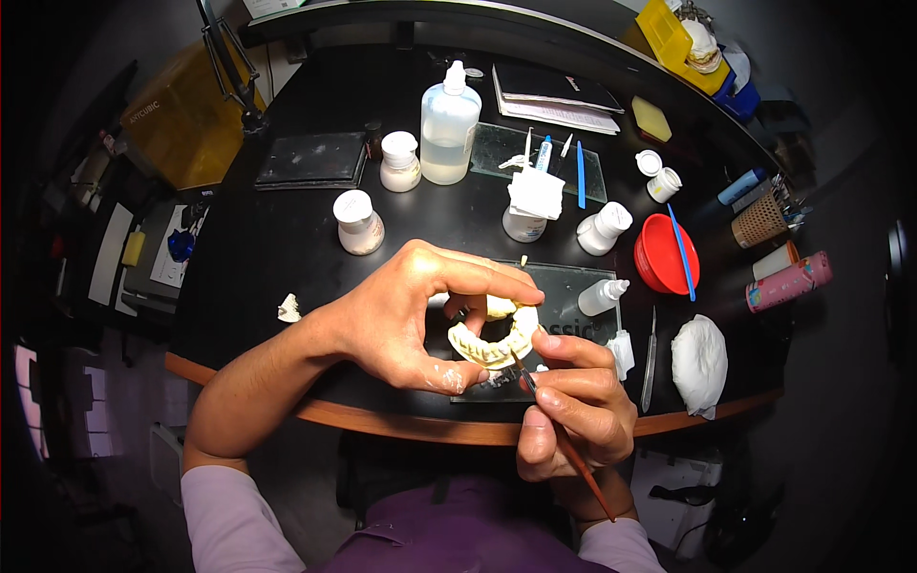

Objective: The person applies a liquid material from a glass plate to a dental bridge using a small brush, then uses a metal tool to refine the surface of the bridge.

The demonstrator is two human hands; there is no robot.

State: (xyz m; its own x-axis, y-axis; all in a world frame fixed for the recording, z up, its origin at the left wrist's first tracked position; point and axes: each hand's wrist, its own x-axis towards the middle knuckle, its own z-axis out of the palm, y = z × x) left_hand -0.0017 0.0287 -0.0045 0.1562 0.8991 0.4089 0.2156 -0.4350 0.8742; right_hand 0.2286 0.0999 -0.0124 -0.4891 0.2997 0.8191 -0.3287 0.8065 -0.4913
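Above the desk's front edge, my left hand [396,301] grips a cream-coloured horseshoe-shaped dental cast [489,354] between thumb and fingers. A row of teeth shows along its near rim. My right hand [585,406] pinches a thin brush [579,460] with a reddish-brown handle, held like a pen. The brush's dark tip end meets the cast's near right side, and a right fingertip lies close against the cast. Beneath both hands is a glass slab [564,282] with pale crumbs near its front, partly covered by the hands.
A small dropper bottle [604,297] stands on the slab's right. Further right are a red bowl [659,250] with a blue stick across it, a metal spatula [650,363] and a white cloth bundle [699,366]. Behind stand a large clear bottle [449,124] and several white-capped jars [359,222].
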